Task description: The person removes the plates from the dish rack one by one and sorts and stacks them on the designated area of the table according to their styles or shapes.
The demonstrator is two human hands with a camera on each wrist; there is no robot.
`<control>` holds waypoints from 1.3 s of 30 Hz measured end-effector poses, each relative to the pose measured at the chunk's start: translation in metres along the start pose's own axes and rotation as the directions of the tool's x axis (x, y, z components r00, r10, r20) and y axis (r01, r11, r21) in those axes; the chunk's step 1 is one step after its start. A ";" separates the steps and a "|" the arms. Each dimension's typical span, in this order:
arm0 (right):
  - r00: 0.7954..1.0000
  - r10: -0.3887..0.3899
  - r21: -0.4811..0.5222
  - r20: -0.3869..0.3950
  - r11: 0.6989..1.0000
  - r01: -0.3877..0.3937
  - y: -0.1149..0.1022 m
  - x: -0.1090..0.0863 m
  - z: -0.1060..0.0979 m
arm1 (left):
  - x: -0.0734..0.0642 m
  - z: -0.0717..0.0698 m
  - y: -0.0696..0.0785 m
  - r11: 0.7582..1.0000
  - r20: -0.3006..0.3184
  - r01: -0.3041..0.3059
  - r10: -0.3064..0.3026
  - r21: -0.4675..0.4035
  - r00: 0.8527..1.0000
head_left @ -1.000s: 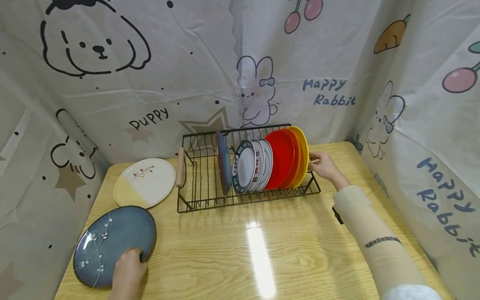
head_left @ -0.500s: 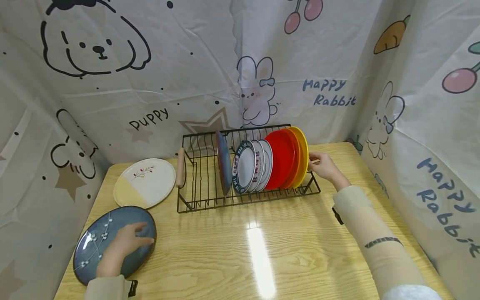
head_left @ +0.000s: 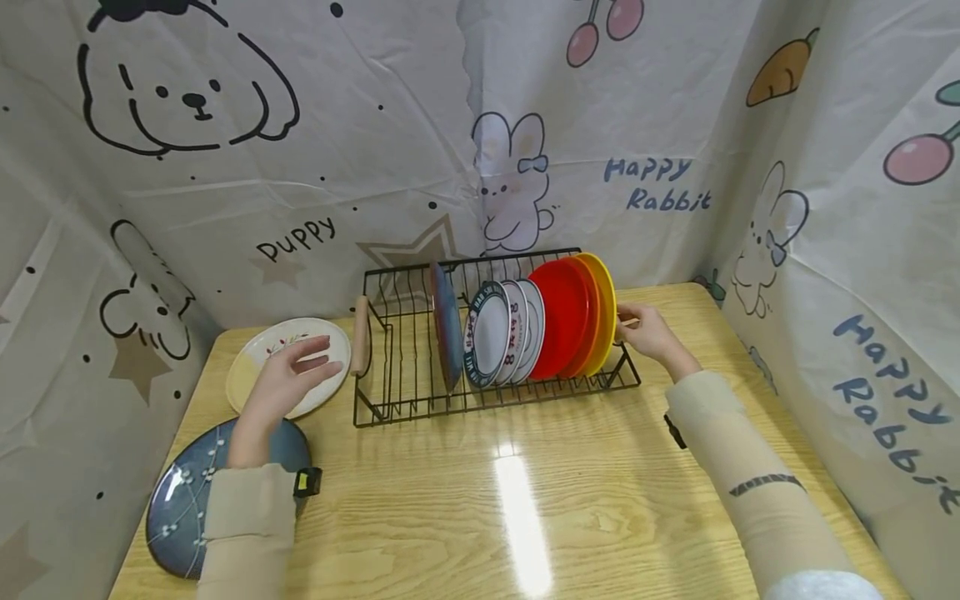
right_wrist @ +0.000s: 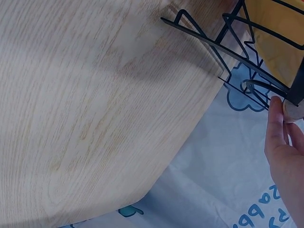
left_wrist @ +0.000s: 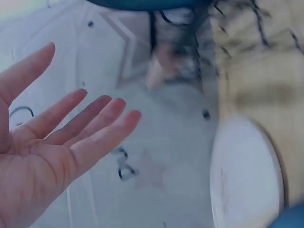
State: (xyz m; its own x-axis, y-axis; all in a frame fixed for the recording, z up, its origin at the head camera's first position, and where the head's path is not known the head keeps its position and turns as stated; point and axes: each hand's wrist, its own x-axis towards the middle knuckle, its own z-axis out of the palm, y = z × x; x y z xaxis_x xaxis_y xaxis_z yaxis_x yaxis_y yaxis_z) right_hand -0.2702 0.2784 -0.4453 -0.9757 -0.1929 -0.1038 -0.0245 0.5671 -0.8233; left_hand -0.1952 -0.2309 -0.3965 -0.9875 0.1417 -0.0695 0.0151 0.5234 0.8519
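Left hand [head_left: 288, 379], fingers spread, hovers near the white plate [left_wrist: 247, 175], a blue plate [head_left: 176, 508] lying below its sleeve [head_left: 251, 517]; right hand [head_left: 648, 333] grips the handle [right_wrist: 294, 112] of the rack [head_left: 408, 416], whose plates [head_left: 558, 321] stand on edge between the hands

Right hand [right_wrist: 286, 154] on rack handle [right_wrist: 293, 112]

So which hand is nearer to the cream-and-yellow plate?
Left. The left hand, raised, overlaps the cream-and-yellow plate in the head view; the right hand is farther off, at the right end of the dish rack.
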 end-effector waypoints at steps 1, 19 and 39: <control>1.000 0.000 0.001 0.000 1.000 0.000 0.000 0.000 0.000 | 0.004 0.004 0.005 0.999 0.009 -0.007 0.008 -0.031 1.000; 1.000 -0.003 0.013 -0.002 1.000 0.003 0.002 0.002 0.002 | 0.056 0.100 0.060 0.936 0.019 -0.014 0.022 -0.352 1.000; 1.000 0.005 -0.014 -0.006 1.000 -0.005 0.000 0.000 0.001 | 0.057 0.149 0.072 0.988 -0.352 0.002 -0.057 -0.154 0.934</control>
State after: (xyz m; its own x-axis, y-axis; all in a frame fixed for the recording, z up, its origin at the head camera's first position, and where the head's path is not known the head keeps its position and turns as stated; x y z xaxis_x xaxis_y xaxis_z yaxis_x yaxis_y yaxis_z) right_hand -0.2703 0.2775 -0.4461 -0.9770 -0.1858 -0.1047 -0.0228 0.5790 -0.8150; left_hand -0.2274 -0.0601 -0.4159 -0.9787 -0.1931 0.0696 -0.0111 0.3881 0.9215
